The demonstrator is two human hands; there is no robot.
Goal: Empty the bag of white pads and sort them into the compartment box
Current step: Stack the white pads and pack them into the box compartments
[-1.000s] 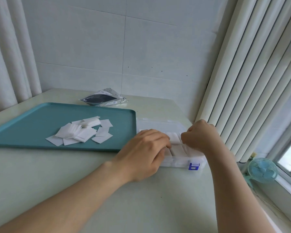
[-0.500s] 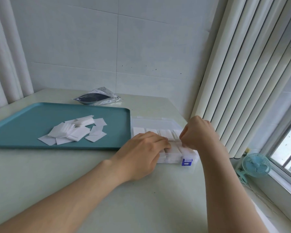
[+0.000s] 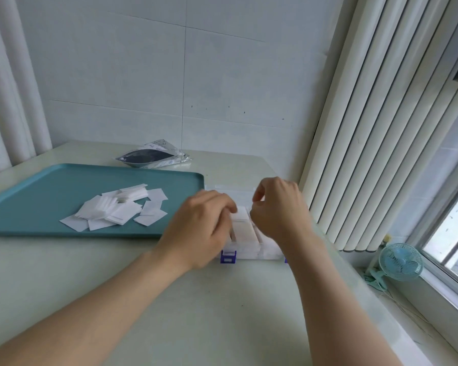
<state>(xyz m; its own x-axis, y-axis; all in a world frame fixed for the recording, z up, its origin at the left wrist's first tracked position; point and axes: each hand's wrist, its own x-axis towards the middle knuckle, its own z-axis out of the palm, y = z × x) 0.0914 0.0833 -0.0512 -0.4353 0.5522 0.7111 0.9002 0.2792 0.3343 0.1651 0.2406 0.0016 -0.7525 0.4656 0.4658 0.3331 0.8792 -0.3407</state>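
A clear compartment box point(image 3: 249, 250) with blue latches sits right of the teal tray point(image 3: 37, 186); white pads fill its visible compartments. My left hand point(image 3: 198, 228) hangs over the box's left part with bent fingers, their tips at a pad and partly hidden. My right hand point(image 3: 278, 210) hovers just above the box's right part, fingers curled, with nothing visible in them. A loose pile of white pads point(image 3: 117, 210) lies on the tray. The opened bag point(image 3: 151, 157) lies flat behind the tray.
The pale table point(image 3: 222, 313) runs toward me. Vertical blinds point(image 3: 368, 154) hang close to the box's right side. A small blue fan point(image 3: 399, 261) is clipped by the window sill at the right. Tiled wall lies behind.
My right hand has lifted off the box and risen slightly. My left hand has drawn back a little, uncovering the box's left blue latch.
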